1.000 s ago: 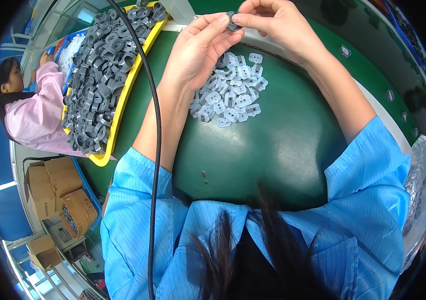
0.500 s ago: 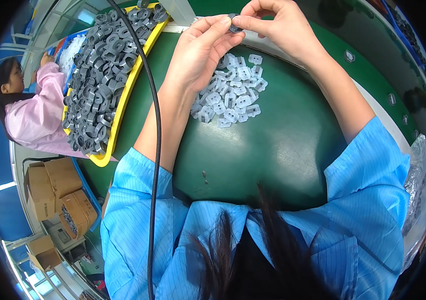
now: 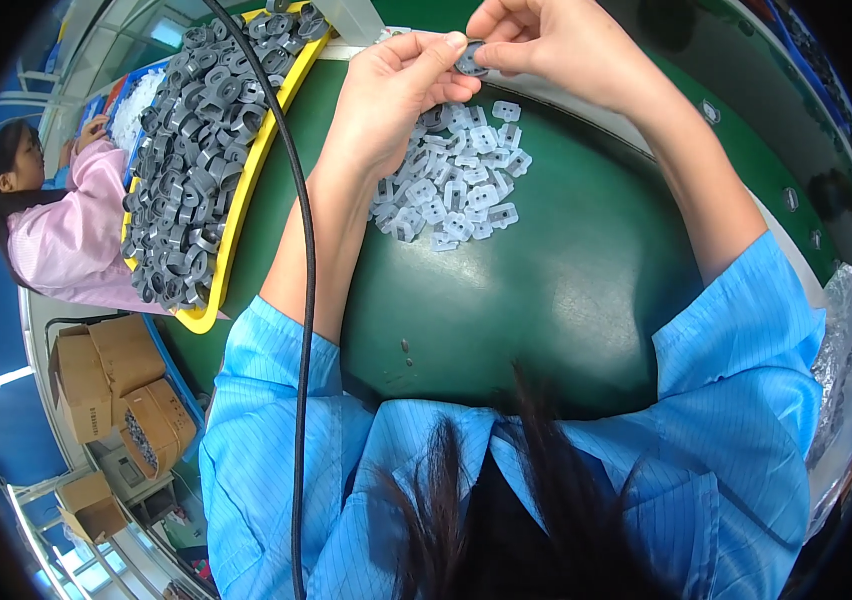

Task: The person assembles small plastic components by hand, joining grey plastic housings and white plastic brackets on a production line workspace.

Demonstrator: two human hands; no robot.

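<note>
Near the far edge of the green table, both my hands meet on one small dark grey round plastic part. My left hand pinches it from the left between thumb and fingers. From the right, my right hand grips its other side with thumb and forefinger. The part is tilted so that its face shows. Just below my hands lies a loose pile of translucent whitish plastic pieces with small holes. My left forearm covers the pile's left edge.
To the left stands a yellow-rimmed tray heaped with grey ring-shaped parts. A black cable hangs across my left arm. A co-worker in pink sits beyond the tray. Cardboard boxes stand at the lower left.
My right hand has shifted slightly and the grey part has turned to show more of its face. My left hand has moved slightly to the left.
</note>
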